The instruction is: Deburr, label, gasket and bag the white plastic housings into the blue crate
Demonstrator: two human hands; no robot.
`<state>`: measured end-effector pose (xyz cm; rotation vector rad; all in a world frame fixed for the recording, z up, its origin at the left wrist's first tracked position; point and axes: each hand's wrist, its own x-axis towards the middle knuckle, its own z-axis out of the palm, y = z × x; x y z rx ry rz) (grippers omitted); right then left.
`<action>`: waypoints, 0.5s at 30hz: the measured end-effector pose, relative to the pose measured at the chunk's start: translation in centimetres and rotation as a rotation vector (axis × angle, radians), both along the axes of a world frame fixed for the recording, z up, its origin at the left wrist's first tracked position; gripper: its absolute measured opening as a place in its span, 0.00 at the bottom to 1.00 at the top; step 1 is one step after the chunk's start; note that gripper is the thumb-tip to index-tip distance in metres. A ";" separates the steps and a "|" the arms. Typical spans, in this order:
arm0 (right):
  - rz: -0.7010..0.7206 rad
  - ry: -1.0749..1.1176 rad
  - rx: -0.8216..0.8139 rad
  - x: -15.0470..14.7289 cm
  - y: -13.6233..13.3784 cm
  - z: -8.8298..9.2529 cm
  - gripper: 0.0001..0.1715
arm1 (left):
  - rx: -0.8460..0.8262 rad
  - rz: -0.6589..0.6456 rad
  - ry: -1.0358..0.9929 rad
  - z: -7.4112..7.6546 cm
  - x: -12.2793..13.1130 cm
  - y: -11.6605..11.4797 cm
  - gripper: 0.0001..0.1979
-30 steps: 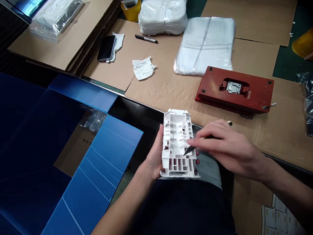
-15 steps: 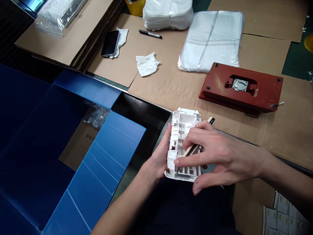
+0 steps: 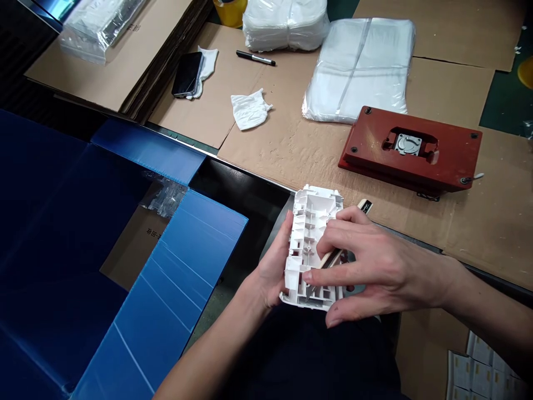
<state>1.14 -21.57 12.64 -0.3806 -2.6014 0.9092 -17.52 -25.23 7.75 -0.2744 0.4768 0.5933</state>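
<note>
A white plastic housing (image 3: 308,222) with ribs and small compartments on its inner side faces up, held over my lap by the table edge. My left hand (image 3: 272,269) grips it along its left side, with the thumb on the edge and the other fingers hidden beneath. In my right hand (image 3: 375,261) is a slim knife-like tool (image 3: 330,259) with a pale handle and a dark label at its upper end. Its thin tip points down into the ribs near the housing's lower end. The right thumb is held apart, close to the housing's lower right corner.
On the cardboard-covered table lie a red fixture block (image 3: 449,150), wrapped white bags (image 3: 362,66), a black marker (image 3: 255,58), a phone (image 3: 187,75) and a white cloth (image 3: 251,109). An open blue box (image 3: 187,250) stands to the left. White boxed pieces (image 3: 481,378) sit at lower right.
My right hand and the tool have shifted slightly to the right over the housing. The right thumb has moved up a little. My left hand keeps its hold.
</note>
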 end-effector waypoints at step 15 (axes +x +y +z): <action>-0.288 0.202 -0.216 1.1 0.0 -3.0 0.16 | 0.187 0.214 0.091 -1.4 -1.6 -0.5 0.32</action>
